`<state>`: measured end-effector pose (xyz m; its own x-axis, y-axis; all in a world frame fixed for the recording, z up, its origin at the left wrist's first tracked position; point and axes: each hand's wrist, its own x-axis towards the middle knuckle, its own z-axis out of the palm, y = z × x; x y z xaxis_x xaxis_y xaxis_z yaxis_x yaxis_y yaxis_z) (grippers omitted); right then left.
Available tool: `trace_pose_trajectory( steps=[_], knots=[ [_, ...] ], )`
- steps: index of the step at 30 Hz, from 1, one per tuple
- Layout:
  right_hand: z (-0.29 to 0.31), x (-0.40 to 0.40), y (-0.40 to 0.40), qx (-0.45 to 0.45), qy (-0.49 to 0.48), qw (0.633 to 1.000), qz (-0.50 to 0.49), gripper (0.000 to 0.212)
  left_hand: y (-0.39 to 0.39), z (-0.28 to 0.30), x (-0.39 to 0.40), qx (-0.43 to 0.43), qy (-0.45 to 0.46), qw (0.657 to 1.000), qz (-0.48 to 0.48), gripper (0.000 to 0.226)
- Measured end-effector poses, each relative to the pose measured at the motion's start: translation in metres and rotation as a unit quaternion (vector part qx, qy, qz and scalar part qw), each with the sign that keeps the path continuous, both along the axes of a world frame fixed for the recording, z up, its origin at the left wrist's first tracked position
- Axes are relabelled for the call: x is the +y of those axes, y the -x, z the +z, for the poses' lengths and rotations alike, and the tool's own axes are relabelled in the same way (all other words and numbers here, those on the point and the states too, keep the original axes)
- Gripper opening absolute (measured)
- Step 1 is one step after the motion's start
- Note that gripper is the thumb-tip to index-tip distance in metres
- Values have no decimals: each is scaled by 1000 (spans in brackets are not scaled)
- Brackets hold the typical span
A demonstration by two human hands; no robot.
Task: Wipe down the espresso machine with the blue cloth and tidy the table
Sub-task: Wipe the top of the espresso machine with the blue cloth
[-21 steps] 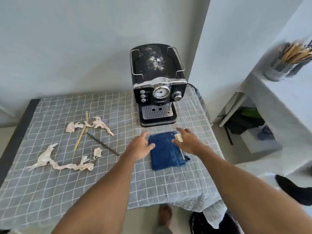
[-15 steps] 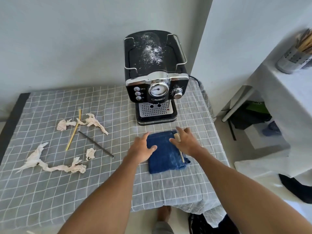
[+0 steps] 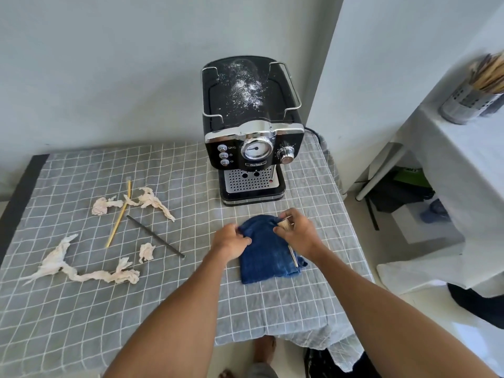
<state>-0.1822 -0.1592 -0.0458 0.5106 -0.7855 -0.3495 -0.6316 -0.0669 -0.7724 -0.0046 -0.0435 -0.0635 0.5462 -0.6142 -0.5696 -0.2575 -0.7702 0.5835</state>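
Gripping the blue cloth (image 3: 268, 252) at its far edge, both of your hands sit just below the middle of the frame: your left hand (image 3: 230, 238) is pinched shut on the left corner, your right hand (image 3: 298, 231) closed on the right corner. Your right hand covers part of that edge, and a pale tag or strip under its fingers is too small to make out. The cloth's near end lies flat on the checked tabletop (image 3: 163, 309).

Just above the cloth stands the espresso machine (image 3: 252, 132), white powder scattered over its black top. At centre left lie crumpled tissue scraps (image 3: 81, 271), a yellow stick (image 3: 120, 214) and a dark stick (image 3: 155, 236), well apart from your hands. At the upper right edge, a metal holder of utensils (image 3: 474, 96) is blurred and cut off.
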Motion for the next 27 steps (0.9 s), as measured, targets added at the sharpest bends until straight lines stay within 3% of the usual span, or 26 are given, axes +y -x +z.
trace_pose_trajectory(
  steps=[4,9,17,22,27],
  knots=[
    [30,13,8,-41,2,999,-11,25,3,19,19,5,73,997,3,14],
    [101,24,10,-90,23,996,-8,26,-7,85,48,34,178,983,19,20],
    [247,12,-23,-232,121,965,15,29,-51,230,39,41,380,923,53,22],
    [295,-30,-50,-263,155,952,19,30,-83,290,6,16,417,908,30,31],
    [300,-87,-83,-252,171,952,21,29,-114,307,-54,-13,406,913,24,22]
  ],
)
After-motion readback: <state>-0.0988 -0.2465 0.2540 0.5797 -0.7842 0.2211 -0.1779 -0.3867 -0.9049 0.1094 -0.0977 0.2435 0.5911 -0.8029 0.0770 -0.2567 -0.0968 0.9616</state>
